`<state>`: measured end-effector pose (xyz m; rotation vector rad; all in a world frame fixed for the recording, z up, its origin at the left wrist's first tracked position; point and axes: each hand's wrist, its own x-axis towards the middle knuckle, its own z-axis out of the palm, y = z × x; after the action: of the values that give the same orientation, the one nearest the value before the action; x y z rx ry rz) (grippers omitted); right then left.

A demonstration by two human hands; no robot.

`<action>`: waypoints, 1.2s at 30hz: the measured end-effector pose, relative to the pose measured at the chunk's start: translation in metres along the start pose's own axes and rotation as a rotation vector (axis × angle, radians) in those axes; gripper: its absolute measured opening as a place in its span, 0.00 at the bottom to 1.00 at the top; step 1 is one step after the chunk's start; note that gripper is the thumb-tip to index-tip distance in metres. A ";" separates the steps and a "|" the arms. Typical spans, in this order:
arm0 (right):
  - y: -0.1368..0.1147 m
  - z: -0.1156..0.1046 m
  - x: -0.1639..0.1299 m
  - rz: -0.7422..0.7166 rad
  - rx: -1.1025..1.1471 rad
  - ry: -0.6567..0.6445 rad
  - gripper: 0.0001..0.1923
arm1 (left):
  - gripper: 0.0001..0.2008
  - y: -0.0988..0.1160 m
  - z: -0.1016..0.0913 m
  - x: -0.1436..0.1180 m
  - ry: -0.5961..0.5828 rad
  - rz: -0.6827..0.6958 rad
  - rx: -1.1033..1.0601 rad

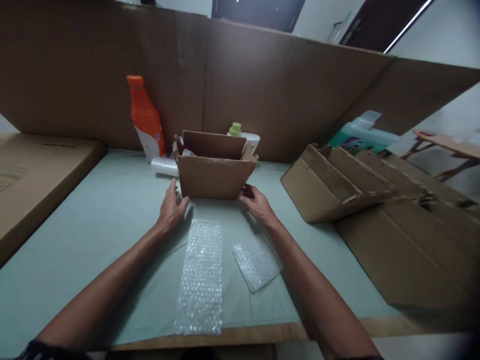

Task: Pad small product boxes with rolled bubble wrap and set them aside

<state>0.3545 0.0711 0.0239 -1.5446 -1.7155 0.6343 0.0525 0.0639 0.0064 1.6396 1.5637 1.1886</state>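
Observation:
An open-topped cardboard box (215,178) stands upright on the cloth-covered table (123,200), with some contents partly showing at its left inside. My left hand (172,207) is just off the box's lower left corner, thumb and fingers apart. At the lower right corner, my right hand (259,204) has its slightly bent fingers close against the box; whether they touch it I cannot tell. A long strip of bubble wrap (202,277) lies flat in front of the box. Beside my right forearm lies a smaller bubble wrap piece (258,262).
Behind the box are an orange bottle (145,117), a clear plastic roll (164,166) and a white bottle with a green cap (235,130). Several open cardboard boxes (322,190) and a teal jug (362,132) stand right. A flat carton (45,170) lies left; a cardboard wall (262,85) closes the back.

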 end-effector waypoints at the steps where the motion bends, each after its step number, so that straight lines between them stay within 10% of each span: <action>1: 0.004 -0.011 -0.017 0.011 -0.029 -0.023 0.21 | 0.35 -0.002 -0.006 -0.011 -0.014 0.008 0.084; 9: 0.021 -0.052 -0.142 0.106 -0.267 0.006 0.10 | 0.03 0.007 0.001 -0.073 -0.211 0.195 0.503; 21: 0.022 -0.035 -0.157 0.061 -0.284 0.157 0.14 | 0.08 0.018 0.033 -0.036 0.053 0.119 0.480; 30: 0.018 -0.011 -0.173 0.039 -0.199 0.318 0.10 | 0.15 0.027 0.037 -0.053 -0.318 0.307 0.314; 36: -0.033 -0.030 -0.190 -0.005 -0.094 0.399 0.12 | 0.19 0.040 0.019 -0.065 -0.354 0.210 0.117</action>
<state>0.3595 -0.1241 0.0313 -1.6037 -1.4605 0.2230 0.0932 -0.0017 0.0188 2.0046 1.2816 0.8565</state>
